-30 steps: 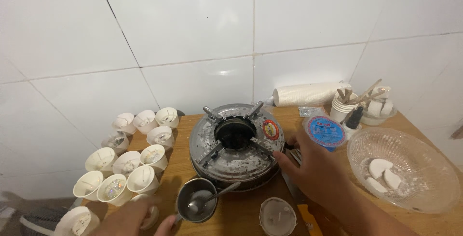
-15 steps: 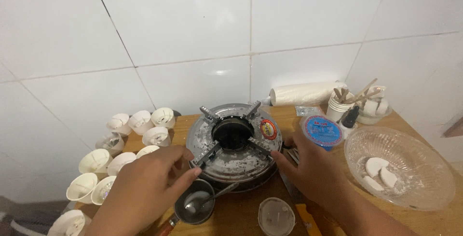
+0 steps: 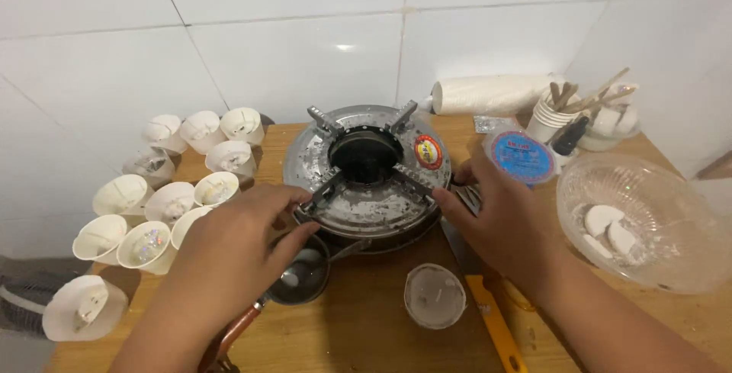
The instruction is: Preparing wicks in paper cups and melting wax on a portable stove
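A round metal stove (image 3: 366, 190) with a dark burner hole and several pan supports stands mid-table. My left hand (image 3: 229, 255) grips its front left rim, fingers curled by a pan support. My right hand (image 3: 499, 224) grips the right rim. Just below the left hand sits a small metal pan (image 3: 305, 281) with a spoon in it and a wooden handle (image 3: 232, 335). A small white cup of set wax (image 3: 435, 295) stands in front of the stove, between my arms.
Several white paper cups (image 3: 164, 205) crowd the table's left side. A glass bowl (image 3: 671, 266) with white wax pieces is at the right. A blue-lidded tub (image 3: 522, 157), a cup of wooden sticks (image 3: 560, 110), a dark bottle (image 3: 570, 136) and a white roll (image 3: 488, 92) stand behind. A yellow-handled knife (image 3: 492, 319) lies under my right arm.
My left hand rose from the table's front edge, passed over the pan and took the stove's left rim. My right hand stayed on the right rim. The view tilted down.
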